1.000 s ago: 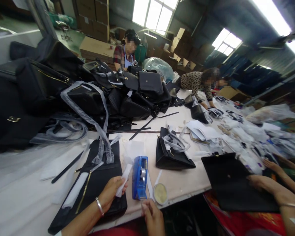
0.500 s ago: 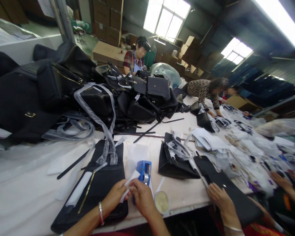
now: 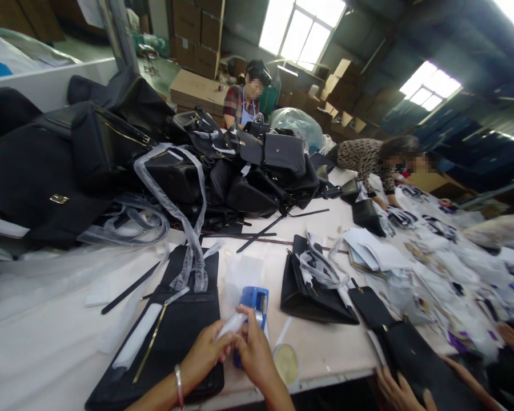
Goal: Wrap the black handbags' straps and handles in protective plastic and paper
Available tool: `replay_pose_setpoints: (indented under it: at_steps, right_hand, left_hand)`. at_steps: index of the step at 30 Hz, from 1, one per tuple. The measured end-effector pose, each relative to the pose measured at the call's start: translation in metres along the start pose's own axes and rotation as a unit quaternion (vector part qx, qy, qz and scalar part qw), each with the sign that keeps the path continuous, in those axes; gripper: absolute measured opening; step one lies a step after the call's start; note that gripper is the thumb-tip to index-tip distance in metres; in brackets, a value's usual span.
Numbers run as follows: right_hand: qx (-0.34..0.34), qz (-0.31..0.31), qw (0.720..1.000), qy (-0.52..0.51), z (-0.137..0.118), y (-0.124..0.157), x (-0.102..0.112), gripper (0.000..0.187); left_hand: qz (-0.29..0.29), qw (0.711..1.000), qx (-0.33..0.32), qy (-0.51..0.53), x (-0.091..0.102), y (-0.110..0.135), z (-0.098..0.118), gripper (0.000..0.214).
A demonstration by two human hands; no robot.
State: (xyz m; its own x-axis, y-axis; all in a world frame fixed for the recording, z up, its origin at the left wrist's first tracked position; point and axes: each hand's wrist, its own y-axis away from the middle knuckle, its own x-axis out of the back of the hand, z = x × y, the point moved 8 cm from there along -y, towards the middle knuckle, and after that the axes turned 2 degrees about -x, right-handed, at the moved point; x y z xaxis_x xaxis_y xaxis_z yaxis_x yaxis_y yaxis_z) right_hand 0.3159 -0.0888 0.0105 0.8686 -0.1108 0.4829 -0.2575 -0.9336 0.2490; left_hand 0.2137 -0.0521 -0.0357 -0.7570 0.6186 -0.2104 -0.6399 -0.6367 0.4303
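Note:
Both hands meet in front of a blue tape dispenser [image 3: 262,302], pinching a small white folded strip of thin paper or foam [image 3: 232,324]. My left hand [image 3: 208,347], with a bangle at its wrist, grips the strip's lower end with bent fingers. My right hand [image 3: 253,349] has its fingers and thumb closed on the other side of it. Under and left of my left hand lies a black leather bag [image 3: 184,334], its gold zipper [image 3: 152,342] showing beside a white-wrapped part [image 3: 137,337]. Plastic-sleeved handles [image 3: 191,274] rest on the bag's upper part.
A round tin [image 3: 286,363] stands by the table edge. A second black bag [image 3: 308,302] sits to the right, and a co-worker's hands [image 3: 396,391] handle another [image 3: 428,359]. Black bags [image 3: 175,177] are heaped at the back. Two people stand beyond; plastic and papers [image 3: 374,248] cover the right.
The white strip has been folded or rolled smaller between my fingers. My right hand has risen slightly. The co-worker's hand on the right has moved down toward the table's near edge.

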Motion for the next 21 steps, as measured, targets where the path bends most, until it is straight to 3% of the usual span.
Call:
replay_pose_setpoints:
  at_steps: [4, 8, 11, 14, 17, 21]
  right_hand:
    - [-0.031, 0.035, 0.999, -0.016, 0.02, 0.001, -0.007, 0.051]
    - [-0.024, 0.053, 0.998, 0.027, 0.029, -0.004, -0.016, 0.052]
    - [0.026, 0.042, 0.996, 0.08, 0.027, -0.013, -0.019, 0.047]
    - [0.119, 0.01, 0.984, 0.13, 0.022, -0.021, -0.022, 0.038]
    - [0.223, -0.033, 0.953, 0.201, 0.016, -0.025, -0.027, 0.034]
    - [0.351, -0.064, 0.868, 0.345, 0.004, -0.025, -0.036, 0.03]
  left_hand:
    - [0.043, 0.996, 0.043, 0.069, 0.003, -0.005, -0.014, 0.049]
    - [0.008, 0.974, 0.079, 0.213, 0.003, -0.006, -0.019, 0.043]
    - [-0.03, 0.942, 0.127, 0.308, 0.004, -0.005, -0.023, 0.036]
    - [-0.049, 0.918, 0.174, 0.353, 0.007, -0.005, -0.027, 0.032]
    - [-0.072, 0.911, 0.204, 0.352, 0.006, -0.005, -0.027, 0.027]
    - [-0.083, 0.923, 0.216, 0.308, 0.001, -0.005, -0.024, 0.022]
